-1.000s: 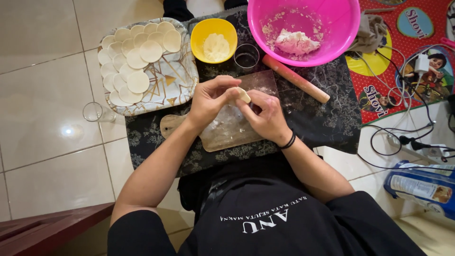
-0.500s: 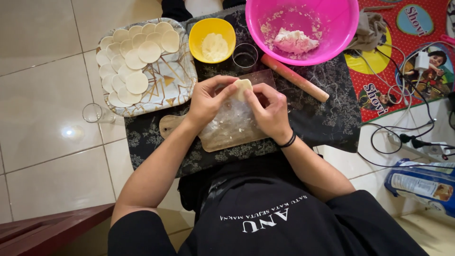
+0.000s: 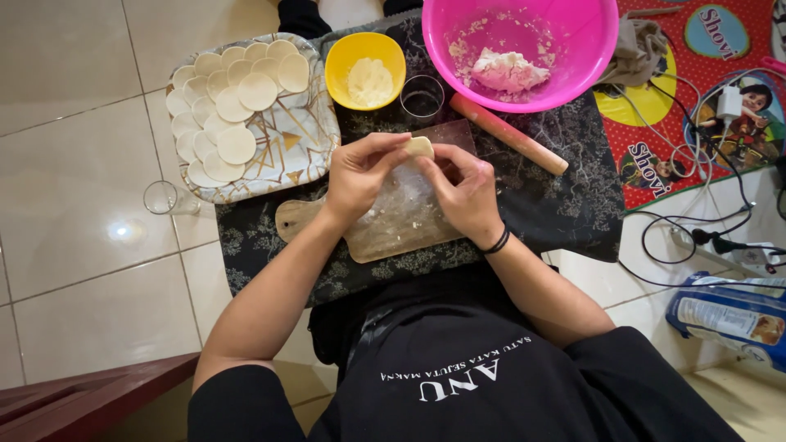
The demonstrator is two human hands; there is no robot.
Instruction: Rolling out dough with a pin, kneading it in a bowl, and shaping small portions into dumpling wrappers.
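Both hands meet over the wooden board (image 3: 385,229), at its far end. Left hand (image 3: 360,176) and right hand (image 3: 463,192) pinch one small pale dough piece (image 3: 420,146) between them: fingers (image 3: 391,144) of the left curled shut on its left side, right-hand fingertips closed on its right side and underneath. The piece is lifted clear of the board, not resting on it. Black band on the right wrist.

The board lies on a dark patterned cloth (image 3: 565,188) spread on the tiled floor (image 3: 74,164), handle pointing to the cloth's left edge. Its surface is floury (a clear plastic sheet seems to cover part of it, hard to be sure).

Along the cloth's far edge:
- far-left corner: patterned tray (image 3: 307,147) carrying overlapping round dough discs (image 3: 237,143), mostly on its left half
- yellow bowl (image 3: 365,69) with flour, just right of the tray
- small clear glass (image 3: 422,96), touching or nearly touching the yellow bowl
- pink bowl (image 3: 532,41) with a lump of dough (image 3: 508,69) inside
- wooden rolling pin (image 3: 508,133), lying diagonal just under the pink bowl, near the right hand

Off the cloth's left edge, a second clear glass (image 3: 164,196) stands on the tiles. Right of the cloth: red printed mat (image 3: 655,164), tangled cables (image 3: 696,221) and a white charger (image 3: 729,102).
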